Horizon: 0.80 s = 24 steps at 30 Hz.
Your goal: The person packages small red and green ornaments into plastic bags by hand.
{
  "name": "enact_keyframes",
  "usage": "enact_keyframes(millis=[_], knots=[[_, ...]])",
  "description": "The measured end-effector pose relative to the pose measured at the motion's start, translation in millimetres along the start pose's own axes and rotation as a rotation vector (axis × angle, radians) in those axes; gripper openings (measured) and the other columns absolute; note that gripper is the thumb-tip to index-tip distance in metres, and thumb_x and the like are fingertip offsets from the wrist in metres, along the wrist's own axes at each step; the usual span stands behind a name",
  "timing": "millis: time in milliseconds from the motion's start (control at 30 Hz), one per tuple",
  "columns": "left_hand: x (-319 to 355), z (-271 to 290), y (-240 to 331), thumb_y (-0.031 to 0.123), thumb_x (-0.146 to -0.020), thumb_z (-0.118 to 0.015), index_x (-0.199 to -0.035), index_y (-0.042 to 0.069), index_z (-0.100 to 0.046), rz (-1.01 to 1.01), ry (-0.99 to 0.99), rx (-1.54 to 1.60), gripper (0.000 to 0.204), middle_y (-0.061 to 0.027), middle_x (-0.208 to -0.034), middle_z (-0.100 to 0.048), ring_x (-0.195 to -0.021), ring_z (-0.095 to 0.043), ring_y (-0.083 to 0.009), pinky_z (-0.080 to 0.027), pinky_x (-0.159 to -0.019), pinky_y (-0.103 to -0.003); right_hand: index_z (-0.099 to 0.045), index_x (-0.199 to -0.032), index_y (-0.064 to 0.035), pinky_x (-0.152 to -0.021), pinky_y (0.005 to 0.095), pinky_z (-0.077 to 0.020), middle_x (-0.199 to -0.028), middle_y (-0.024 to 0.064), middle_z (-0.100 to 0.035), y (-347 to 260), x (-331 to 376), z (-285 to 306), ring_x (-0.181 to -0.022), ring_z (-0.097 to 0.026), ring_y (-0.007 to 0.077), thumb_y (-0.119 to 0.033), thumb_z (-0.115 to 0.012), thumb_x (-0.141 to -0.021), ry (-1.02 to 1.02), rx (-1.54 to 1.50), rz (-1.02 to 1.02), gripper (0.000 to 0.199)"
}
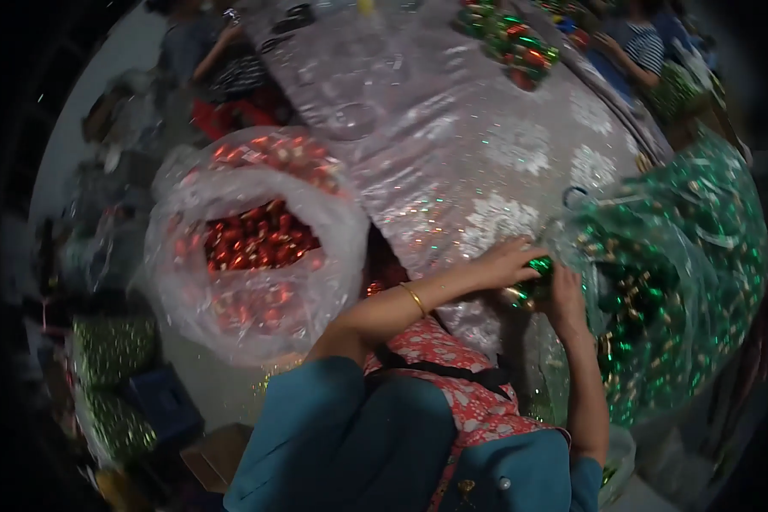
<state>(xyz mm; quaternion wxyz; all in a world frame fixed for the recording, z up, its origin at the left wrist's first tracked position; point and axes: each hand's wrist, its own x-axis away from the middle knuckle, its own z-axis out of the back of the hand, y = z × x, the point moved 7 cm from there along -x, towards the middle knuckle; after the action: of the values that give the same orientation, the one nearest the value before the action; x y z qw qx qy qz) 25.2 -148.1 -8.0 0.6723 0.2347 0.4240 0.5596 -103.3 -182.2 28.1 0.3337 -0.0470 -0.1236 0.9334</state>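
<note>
My left hand [510,263] reaches across from the left, a gold bangle [413,300] on its wrist. Its fingers are closed on shiny green ornaments [539,268] that look like small Christmas baubles. My right hand [565,297] closes on the same cluster from the other side, beside the mouth of a big clear bag [710,224]. Inside that bag are many green baubles [630,294] with gold-coloured tops. The palms and fingers hide much of the cluster, so how its pieces are joined cannot be made out.
To the left stands a clear bag [343,256], open at the top, full of red baubles [260,239]. A pale flowered cloth [452,145] covers the table; red and green baubles [520,51] lie at its far end. Two people work beyond. Packed green bundles [115,350] sit lower left.
</note>
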Motion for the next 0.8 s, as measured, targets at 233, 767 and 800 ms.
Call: enact_keyframes(millis=[233, 767, 800], knots=[[196.4, 225.8, -44.6, 0.005, -0.087, -0.054, -0.096, 0.0, -0.058, 0.464, 1.049, -0.217, 0.011, -0.0107, -0.089, -0.061, -0.079, -0.06, -0.0195, -0.046, -0.07, -0.029, -0.04, -0.121, 0.0001, -0.082, 0.0464, -0.0421, -0.108, 0.0191, -0.052, 2.3, 4.3, -1.4, -0.097, -0.048, 0.0408, -0.008, -0.083, -0.049, -0.082, 0.036, 0.049, 0.084], [481.9, 275.6, -337.6, 0.023, -0.088, -0.044, -0.112, 0.012, -0.055, 1.462, -0.274, -1.227, 0.029, -0.0165, -0.108, -0.055, -0.103, -0.053, -0.0346, -0.047, -0.08, -0.047, -0.034, -0.131, -0.0024, -0.094, 0.0432, -0.0378, -0.122, 0.0189, -0.047, -12.7, -9.5, 11.3, -0.11, -0.045, 0.0387, -0.004, -0.079, -0.055, -0.202, 0.082, -0.145, 0.089], [479.9, 274.4, -337.4, 0.023, -0.088, -0.044, -0.112, 0.012, -0.055, 1.438, -0.28, -1.218, 0.029, -0.0165, -0.108, -0.055, -0.103, -0.053, -0.0346, -0.047, -0.08, -0.047, -0.034, -0.131, -0.0021, -0.095, 0.0432, -0.0373, -0.123, 0.0189, -0.047, -14.0, -8.5, 12.0, -0.111, -0.045, 0.0388, -0.004, -0.079, -0.055, -0.207, 0.085, -0.142, 0.089]])
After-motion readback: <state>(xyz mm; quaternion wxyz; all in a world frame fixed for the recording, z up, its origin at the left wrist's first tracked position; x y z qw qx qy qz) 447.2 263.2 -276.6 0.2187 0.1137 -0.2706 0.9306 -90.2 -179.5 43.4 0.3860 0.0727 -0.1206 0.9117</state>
